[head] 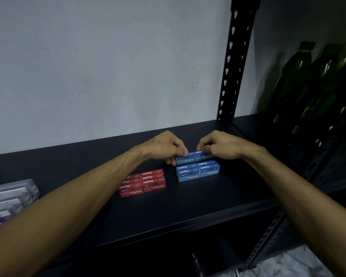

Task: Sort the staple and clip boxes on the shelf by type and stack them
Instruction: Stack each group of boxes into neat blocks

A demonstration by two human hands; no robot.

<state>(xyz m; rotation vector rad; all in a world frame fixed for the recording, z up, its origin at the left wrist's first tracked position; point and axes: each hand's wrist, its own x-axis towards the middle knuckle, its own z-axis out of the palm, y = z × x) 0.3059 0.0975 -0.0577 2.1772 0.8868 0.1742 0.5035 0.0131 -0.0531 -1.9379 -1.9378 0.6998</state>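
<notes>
Several red staple boxes point(143, 182) lie packed together in a block on the black shelf point(168, 216), left of centre. To their right is a block of several blue staple boxes point(198, 171). Just behind it lies a row of blue staple boxes point(190, 158), and both hands are on that row. My left hand point(166, 146) grips its left end with curled fingers. Its right end is pinched from above by my right hand point(216, 144).
Clear plastic boxes with purple contents point(8, 198) lie at the shelf's left edge. A black perforated upright point(236, 62) rises behind the blue boxes. Green bottles point(312, 86) stand on the neighbouring shelf to the right. A pale wall backs the shelf.
</notes>
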